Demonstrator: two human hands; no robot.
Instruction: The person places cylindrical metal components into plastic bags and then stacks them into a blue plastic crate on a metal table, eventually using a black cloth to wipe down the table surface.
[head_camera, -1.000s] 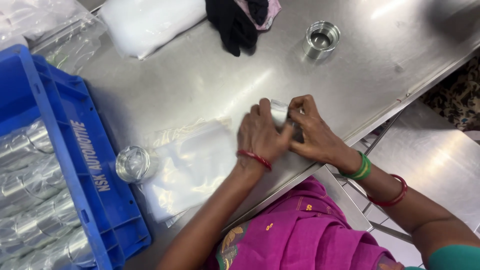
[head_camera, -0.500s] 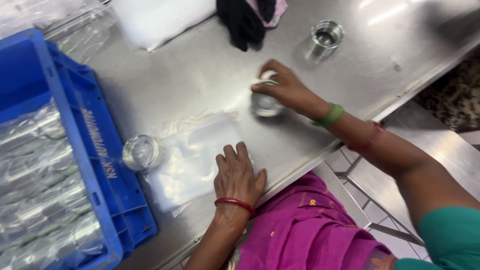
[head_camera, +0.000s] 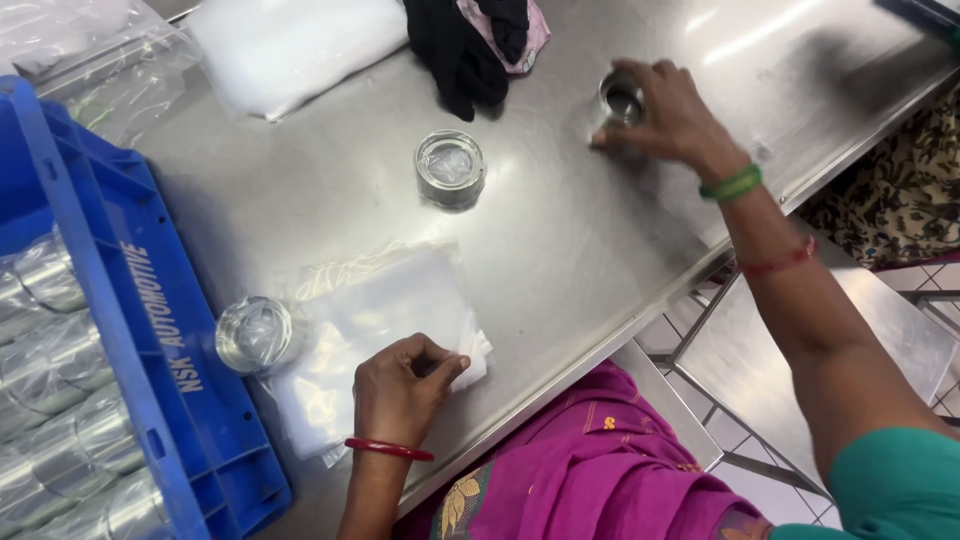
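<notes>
The left hand (head_camera: 405, 385) is resting on a stack of clear plastic bags (head_camera: 375, 320) lying flat on the steel counter (head_camera: 560, 260), its fingers curled in and the thumb and forefinger pinching the near right corner of the top bag. A red bangle is circling that wrist. The right hand (head_camera: 665, 115) is reaching far across the counter, arm stretched out, with its fingers spreading down around a bare metal ring (head_camera: 620, 97) that is standing on the steel; the fingertips are touching the ring's rim, though whether they are gripping it firmly is hard to tell. Green and red bangles are sitting on that forearm. Between the two hands, well apart from both, a ring wrapped in clear film (head_camera: 450, 168) is sitting upright on the counter. A second wrapped ring (head_camera: 254, 333) is lying just beside the left edge of the bags, touching the wall of a blue plastic crate (head_camera: 120, 300). The crate is holding rows of wrapped metal rings. At the far edge of the counter a white padded packet (head_camera: 300, 45) is lying next to a black cloth (head_camera: 465, 40) with a bit of pink fabric tucked under it.
</notes>
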